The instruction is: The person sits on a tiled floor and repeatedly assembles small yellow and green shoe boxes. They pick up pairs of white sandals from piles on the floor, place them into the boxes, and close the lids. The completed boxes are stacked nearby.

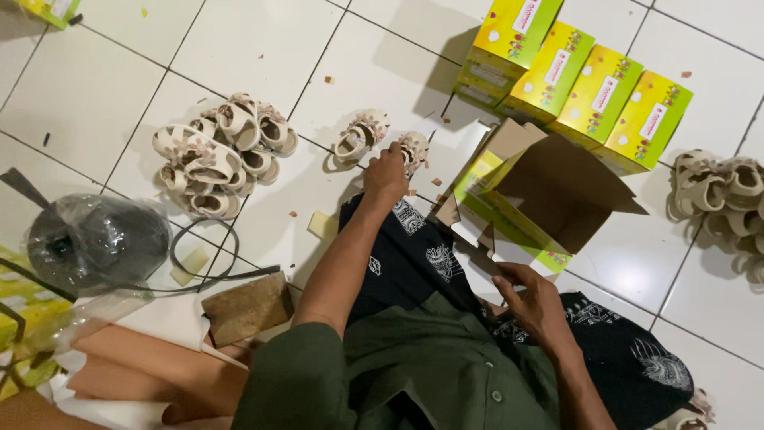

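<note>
My left hand (387, 173) reaches forward over the white tile floor, its fingers curled on the near edge of a small cream sandal (415, 148). The matching sandal (360, 136) lies just left of it. My right hand (532, 301) rests near my lap, gripping the lower flap of an opened yellow-green cardboard box (549, 191) that lies with its brown inside showing. My knees are covered in dark patterned cloth (414, 263).
A heap of cream sandals (219, 155) lies at the left and another (720, 199) at the right edge. Several closed yellow boxes (577, 76) stand in a row at the back. A plastic-wrapped black roll (99, 239), a black cord (199, 259) and a brown block (247, 306) lie beside another person's leg (151, 374).
</note>
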`<state>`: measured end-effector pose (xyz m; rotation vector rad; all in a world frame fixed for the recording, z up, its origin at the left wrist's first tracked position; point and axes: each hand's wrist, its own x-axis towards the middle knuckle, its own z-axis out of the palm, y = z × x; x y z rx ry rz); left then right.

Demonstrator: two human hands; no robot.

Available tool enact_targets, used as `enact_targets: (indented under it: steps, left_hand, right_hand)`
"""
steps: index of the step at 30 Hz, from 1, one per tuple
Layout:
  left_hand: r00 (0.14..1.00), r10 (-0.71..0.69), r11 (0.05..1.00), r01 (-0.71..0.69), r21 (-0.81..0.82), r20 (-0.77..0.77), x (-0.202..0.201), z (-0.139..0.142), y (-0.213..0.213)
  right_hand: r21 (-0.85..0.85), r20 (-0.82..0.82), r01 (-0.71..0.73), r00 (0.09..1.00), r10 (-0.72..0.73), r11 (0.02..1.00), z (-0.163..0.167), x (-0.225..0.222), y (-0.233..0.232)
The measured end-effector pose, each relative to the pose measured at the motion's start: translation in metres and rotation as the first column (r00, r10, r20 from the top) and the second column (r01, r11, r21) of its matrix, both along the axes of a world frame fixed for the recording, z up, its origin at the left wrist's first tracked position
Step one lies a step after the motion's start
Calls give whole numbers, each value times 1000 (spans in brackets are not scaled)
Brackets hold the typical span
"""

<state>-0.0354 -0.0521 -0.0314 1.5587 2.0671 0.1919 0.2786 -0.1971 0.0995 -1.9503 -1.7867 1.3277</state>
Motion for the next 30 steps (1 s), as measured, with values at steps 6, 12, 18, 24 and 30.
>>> enact_targets:
  steps: [6, 12, 18, 24, 30]
  left_hand:
    - [999, -46, 999, 46, 23, 3, -1, 18, 4]
    - [942, -119, 980, 62, 189, 313, 24, 103, -48]
    - [635, -276, 961, 200, 192, 721, 19, 114, -100]
    - [905, 382, 868, -420, 266, 186, -74, 23, 4]
    - [908, 394, 907, -409, 100, 141, -93, -3, 26]
  right_hand:
    - [81, -112, -53, 992, 62, 995, -49, -7, 21]
    - [-70, -487, 138, 860, -154, 988, -42, -45, 38]
    - [-356, -802, 188, 441, -403, 915, -28, -61, 36]
    - [-477, -792, 201, 323, -518, 856, -26, -40, 21]
    - [-480, -651, 379, 452, -610, 792, -32, 0, -3]
